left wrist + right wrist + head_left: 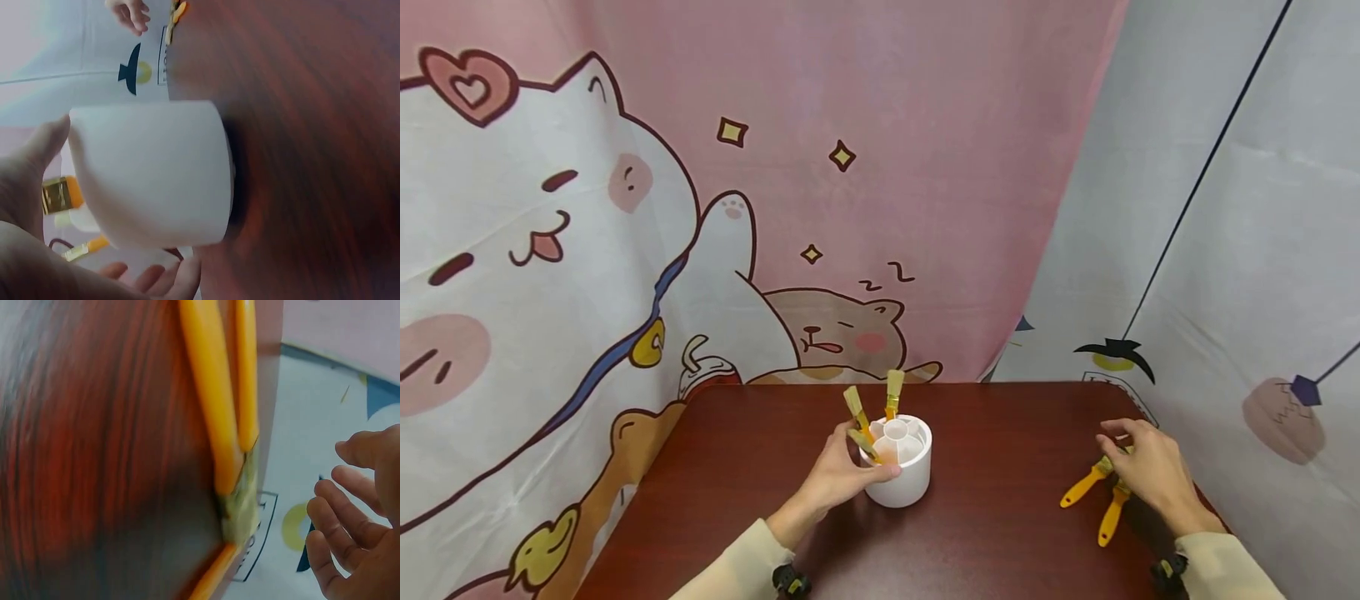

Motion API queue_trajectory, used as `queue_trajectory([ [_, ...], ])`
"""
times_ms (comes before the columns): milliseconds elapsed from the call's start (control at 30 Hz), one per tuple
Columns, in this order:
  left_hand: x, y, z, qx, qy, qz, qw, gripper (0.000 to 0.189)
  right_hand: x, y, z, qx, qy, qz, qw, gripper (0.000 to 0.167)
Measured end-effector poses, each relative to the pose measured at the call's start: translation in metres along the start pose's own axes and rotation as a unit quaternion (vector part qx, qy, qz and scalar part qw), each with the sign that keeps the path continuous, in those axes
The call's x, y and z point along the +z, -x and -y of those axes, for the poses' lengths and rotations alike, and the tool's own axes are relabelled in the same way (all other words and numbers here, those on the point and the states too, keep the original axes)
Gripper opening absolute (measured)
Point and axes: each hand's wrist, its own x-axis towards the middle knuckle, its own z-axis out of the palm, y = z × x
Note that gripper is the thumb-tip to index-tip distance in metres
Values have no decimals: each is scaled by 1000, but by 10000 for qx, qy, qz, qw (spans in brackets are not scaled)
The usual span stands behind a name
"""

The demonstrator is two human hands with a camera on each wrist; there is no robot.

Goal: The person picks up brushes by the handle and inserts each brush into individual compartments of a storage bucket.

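A white round holder point(904, 485) with inner compartments stands on the table. My left hand point(833, 477) grips its rim, thumb on the near side and fingers on the far left. Three paintbrushes stand bristles up in the holder: one at the back point(893, 392), another at the left point(854, 405), and a third point(863, 444) leaning out beside my left hand. At the right, my right hand point(1156, 468) hovers over more paintbrushes point(1081, 487) with yellow-orange handles, its fingers loosely bent and holding nothing. The right wrist view shows two handles point(209, 394) side by side and part of another handle point(215, 572).
The dark reddish wooden table point(1000, 500) has its far edge against a printed cloth backdrop point(925, 167). Cloth also hangs along the left and right sides. Bare tabletop lies between the holder and the loose brushes.
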Motion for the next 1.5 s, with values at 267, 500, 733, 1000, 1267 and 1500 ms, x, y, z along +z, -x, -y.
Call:
queue_trajectory([
  [267,7,4,-2,-20,-47,-208,9998,106,-3,-1,-32,482,201,-24,9986,31],
  [500,1,3,-1,55,82,133,9999,90,-4,-2,-58,990,226,243,9945,32],
  [733,-11,-6,3,-61,84,566,9983,89,-5,-6,-70,1371,246,671,9880,35],
  [1000,-22,-16,9,-12,550,1224,9910,94,-1,-14,-81,1656,290,1043,9802,42],
  [1267,-26,-18,8,16,459,1412,9889,98,-3,-19,-83,1786,260,1232,9758,41],
  [1500,-22,-17,9,137,411,1318,9903,98,-1,-21,-82,1850,260,1324,9734,41],
])
